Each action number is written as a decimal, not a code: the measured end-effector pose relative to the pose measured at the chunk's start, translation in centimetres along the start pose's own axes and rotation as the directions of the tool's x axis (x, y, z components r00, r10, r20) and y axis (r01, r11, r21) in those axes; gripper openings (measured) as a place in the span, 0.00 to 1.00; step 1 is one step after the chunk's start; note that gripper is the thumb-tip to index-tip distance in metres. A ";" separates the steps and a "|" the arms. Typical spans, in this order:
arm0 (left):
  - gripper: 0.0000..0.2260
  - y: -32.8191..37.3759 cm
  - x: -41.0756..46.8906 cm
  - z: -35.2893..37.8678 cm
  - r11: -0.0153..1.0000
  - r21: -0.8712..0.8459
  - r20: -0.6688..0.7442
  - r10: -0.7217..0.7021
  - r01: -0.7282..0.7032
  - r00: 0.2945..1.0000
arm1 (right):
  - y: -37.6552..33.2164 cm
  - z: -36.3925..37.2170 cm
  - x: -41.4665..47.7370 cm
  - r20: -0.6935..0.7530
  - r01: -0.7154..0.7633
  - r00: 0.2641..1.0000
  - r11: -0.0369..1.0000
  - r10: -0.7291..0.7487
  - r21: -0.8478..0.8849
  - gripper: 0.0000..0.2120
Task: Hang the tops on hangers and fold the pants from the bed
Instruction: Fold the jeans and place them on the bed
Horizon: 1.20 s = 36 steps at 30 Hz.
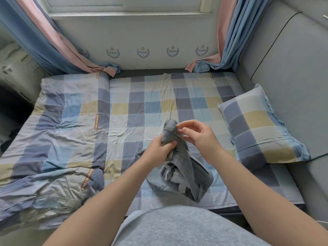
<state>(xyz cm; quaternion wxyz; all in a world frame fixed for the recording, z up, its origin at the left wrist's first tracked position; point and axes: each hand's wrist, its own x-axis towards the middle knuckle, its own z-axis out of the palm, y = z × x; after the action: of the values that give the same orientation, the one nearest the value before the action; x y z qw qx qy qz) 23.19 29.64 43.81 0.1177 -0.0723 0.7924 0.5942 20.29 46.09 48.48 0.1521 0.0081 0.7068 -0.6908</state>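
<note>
Bunched light-blue jeans (184, 167) held just above the checked bed (138, 103), near its front edge. The left hand (159, 148) grips the upper fold. The right hand (200, 137) meets the hem with fingers curled; whether it pinches cannot be told. A pillow (257, 125) lies at right.

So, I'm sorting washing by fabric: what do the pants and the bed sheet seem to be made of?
The pants look like faded blue-grey denim: stiff folds, thick stitched seams, matte. The bed sheet looks like thin woven cotton or a blend, matte, checked print, fine creases; the exact fibre cannot be told.
</note>
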 end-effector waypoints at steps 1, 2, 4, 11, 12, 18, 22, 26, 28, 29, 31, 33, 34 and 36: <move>0.05 -0.4 0.1 -0.2 0.994 -0.092 -0.046 -0.062 0.058 0.997 | 0.2 -0.3 -0.2 0.018 0.010 1.000 1.000 -0.010 -0.020 0.06; 0.05 -0.7 0.2 -0.5 0.976 -0.185 -0.074 -0.128 0.113 0.989 | 0.6 -0.7 -0.5 0.043 0.009 0.999 0.998 -0.006 -0.065 0.06; 0.08 -1.1 0.3 -1.2 0.924 -0.332 -0.099 -0.232 0.188 0.968 | 1.8 -1.2 -1.0 0.132 -0.031 0.989 0.976 0.061 -0.215 0.16; 0.13 0.4 1.1 -2.3 0.702 -0.640 -0.077 -0.464 0.313 0.882 | 7.3 0.3 -1.9 0.127 -0.027 0.982 0.774 0.138 -0.632 0.32; 0.14 0.5 1.1 -2.3 0.695 -0.637 -0.057 -0.474 0.333 0.879 | 7.7 0.2 -1.7 0.066 -0.034 0.993 0.749 0.103 -0.662 0.23; 0.22 -0.7 0.7 -3.0 0.736 -0.467 -0.042 -0.573 0.491 0.819 | 5.0 -2.8 0.2 -0.110 -0.101 0.993 0.768 0.040 -0.633 0.15; 0.31 -1.6 0.0 -2.9 0.898 -0.116 -0.128 -0.438 0.425 0.890 | 1.2 -2.9 1.7 -0.077 0.036 0.993 0.848 -0.090 -0.529 0.09; 0.41 -1.1 -0.4 -1.8 0.929 0.339 -0.160 -0.099 0.149 0.982 | -1.1 -1.3 1.9 0.115 0.161 0.986 0.830 -0.118 -0.535 0.11; 0.33 -0.6 0.2 -1.4 0.919 0.395 -0.157 0.077 -0.008 0.985 | -1.8 -0.8 1.8 0.186 0.204 0.975 0.830 -0.123 -0.519 0.10; 0.25 -0.5 0.6 -1.3 0.923 0.378 -0.154 0.138 -0.071 0.978 | -2.2 -0.7 1.8 0.199 0.217 0.971 0.836 -0.132 -0.504 0.11; 0.12 -0.1 1.3 -1.2 0.924 0.360 -0.168 0.203 -0.131 0.965 | -2.8 -0.9 1.9 0.203 0.228 0.968 0.849 -0.145 -0.477 0.14; 0.10 -0.2 1.9 -1.3 0.893 0.426 -0.198 0.246 -0.143 0.949 | -3.3 -1.5 2.1 0.206 0.232 0.967 0.844 -0.149 -0.484 0.14; 0.10 -0.4 2.1 -1.4 0.873 0.466 -0.196 0.264 -0.147 0.944 | -3.3 -1.9 2.3 0.215 0.232 0.967 0.835 -0.139 -0.499 0.13; 0.09 -0.9 2.5 -1.8 0.840 0.521 -0.162 0.270 -0.150 0.949 | -3.1 -2.8 2.5 0.238 0.219 0.966 0.811 -0.101 -0.543 0.09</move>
<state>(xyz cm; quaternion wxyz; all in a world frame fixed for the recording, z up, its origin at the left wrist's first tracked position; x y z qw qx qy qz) 20.81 27.72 42.76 -0.0257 -0.0193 0.9308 0.3641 16.59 48.22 50.95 0.1582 -0.1656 0.8586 -0.4586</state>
